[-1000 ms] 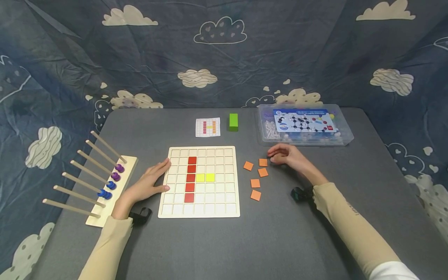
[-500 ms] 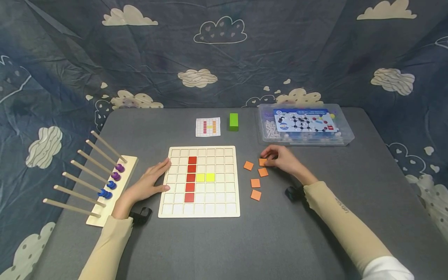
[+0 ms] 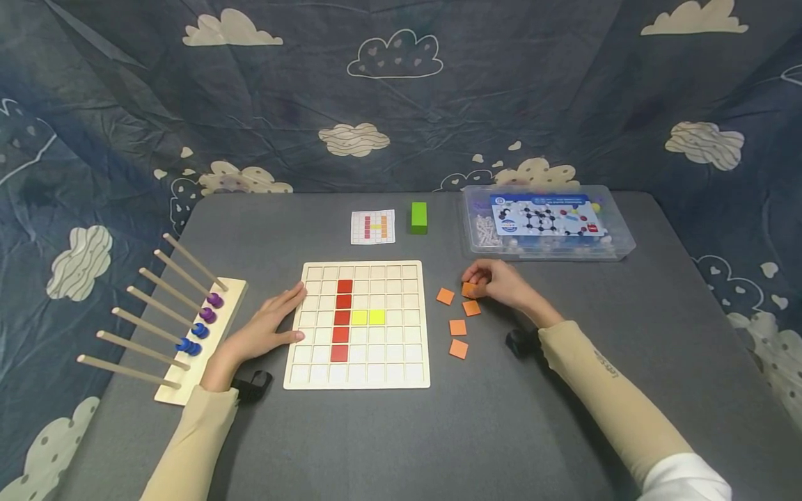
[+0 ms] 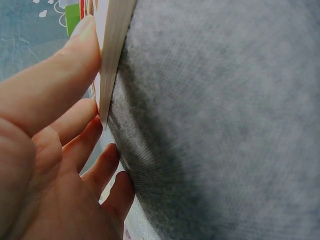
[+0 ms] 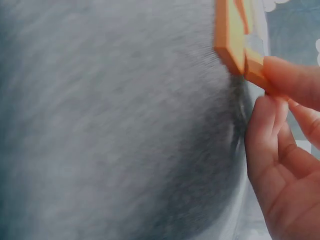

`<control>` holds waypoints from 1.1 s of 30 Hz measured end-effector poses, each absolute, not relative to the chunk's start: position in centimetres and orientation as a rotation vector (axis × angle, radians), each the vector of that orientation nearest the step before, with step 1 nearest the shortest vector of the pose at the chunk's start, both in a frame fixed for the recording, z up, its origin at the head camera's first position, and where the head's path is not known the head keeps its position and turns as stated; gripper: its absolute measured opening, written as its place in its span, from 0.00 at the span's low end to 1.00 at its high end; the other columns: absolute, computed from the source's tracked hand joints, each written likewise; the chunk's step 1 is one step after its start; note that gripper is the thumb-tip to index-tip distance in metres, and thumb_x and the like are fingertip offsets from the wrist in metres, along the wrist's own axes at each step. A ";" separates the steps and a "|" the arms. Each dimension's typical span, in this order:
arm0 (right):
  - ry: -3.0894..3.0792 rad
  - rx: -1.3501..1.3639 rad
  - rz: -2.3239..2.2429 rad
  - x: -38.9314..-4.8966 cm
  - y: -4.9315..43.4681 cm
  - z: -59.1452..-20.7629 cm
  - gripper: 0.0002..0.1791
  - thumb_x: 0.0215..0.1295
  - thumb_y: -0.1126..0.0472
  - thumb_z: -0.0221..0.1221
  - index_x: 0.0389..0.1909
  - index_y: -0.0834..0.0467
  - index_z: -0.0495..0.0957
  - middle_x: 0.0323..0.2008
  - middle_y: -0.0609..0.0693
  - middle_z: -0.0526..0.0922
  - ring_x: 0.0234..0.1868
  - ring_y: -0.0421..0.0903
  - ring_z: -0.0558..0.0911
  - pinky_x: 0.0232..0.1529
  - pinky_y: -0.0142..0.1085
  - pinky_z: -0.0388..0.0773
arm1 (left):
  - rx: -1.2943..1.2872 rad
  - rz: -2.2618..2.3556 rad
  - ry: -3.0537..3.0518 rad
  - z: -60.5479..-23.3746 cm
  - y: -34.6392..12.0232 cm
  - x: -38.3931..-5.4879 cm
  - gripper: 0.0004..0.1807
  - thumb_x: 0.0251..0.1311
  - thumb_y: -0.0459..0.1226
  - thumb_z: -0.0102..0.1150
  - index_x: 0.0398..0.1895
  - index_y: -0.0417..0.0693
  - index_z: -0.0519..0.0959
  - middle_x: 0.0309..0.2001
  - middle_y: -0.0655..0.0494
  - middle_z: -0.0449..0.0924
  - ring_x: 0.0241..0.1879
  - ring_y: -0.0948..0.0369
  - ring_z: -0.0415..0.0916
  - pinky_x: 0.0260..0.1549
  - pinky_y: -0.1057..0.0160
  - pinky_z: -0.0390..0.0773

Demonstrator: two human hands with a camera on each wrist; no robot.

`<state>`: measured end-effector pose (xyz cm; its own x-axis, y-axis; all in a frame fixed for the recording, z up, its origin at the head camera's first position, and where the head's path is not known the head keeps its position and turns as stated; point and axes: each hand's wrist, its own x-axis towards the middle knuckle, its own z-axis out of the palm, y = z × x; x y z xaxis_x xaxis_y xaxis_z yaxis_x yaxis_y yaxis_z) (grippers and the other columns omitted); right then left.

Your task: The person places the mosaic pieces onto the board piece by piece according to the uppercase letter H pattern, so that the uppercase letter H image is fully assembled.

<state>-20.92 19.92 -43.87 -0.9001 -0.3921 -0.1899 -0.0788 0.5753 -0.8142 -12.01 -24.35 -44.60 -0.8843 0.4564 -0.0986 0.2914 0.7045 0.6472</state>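
Note:
My right hand (image 3: pixel 503 284) pinches an orange square tile (image 3: pixel 467 291) between thumb and fingers at the top of a loose group. In the right wrist view this pinched tile (image 5: pixel 255 70) is tilted, beside another orange tile (image 5: pixel 229 37). More orange tiles (image 3: pixel 457 328) lie flat right of the wooden grid board (image 3: pixel 401 363). The board carries a column of red tiles (image 3: pixel 340 335) and two yellow tiles (image 3: pixel 367 317) beside its middle. My left hand (image 3: pixel 263 327) rests at the board's left edge, thumb and fingertips touching it, as the left wrist view (image 4: pixel 60 130) shows.
Behind the board lie a printed pattern card (image 3: pixel 372 227) and a green block (image 3: pixel 418 218). A clear plastic case (image 3: pixel 548 223) stands at the back right. On the left is a peg stand (image 3: pixel 213 341) with blue and purple beads and slanting rods.
My right hand has moved left to the top orange tile and taken hold of it, tilting it slightly. My left hand and the board have stayed put.

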 end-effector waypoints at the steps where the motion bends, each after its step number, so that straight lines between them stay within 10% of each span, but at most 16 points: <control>1: 2.429 -0.378 -1.272 -21.0 19.8 -43.8 0.11 0.53 0.77 0.60 0.39 0.68 0.77 0.32 0.57 0.77 0.32 0.48 0.74 0.32 0.34 0.73 | 0.592 0.946 2.662 -44.6 -24.3 -12.0 0.43 0.61 0.40 0.63 0.72 0.32 0.52 0.73 0.36 0.44 0.70 0.37 0.41 0.61 0.35 0.47; 33: 2.611 -0.725 -0.907 -22.9 7.0 -43.2 0.07 0.52 0.72 0.60 0.29 0.57 0.81 0.23 0.47 0.77 0.25 0.43 0.73 0.31 0.35 0.68 | 0.560 0.939 2.660 -44.6 -24.2 -12.0 0.44 0.60 0.41 0.63 0.72 0.33 0.51 0.74 0.37 0.44 0.70 0.37 0.40 0.61 0.34 0.46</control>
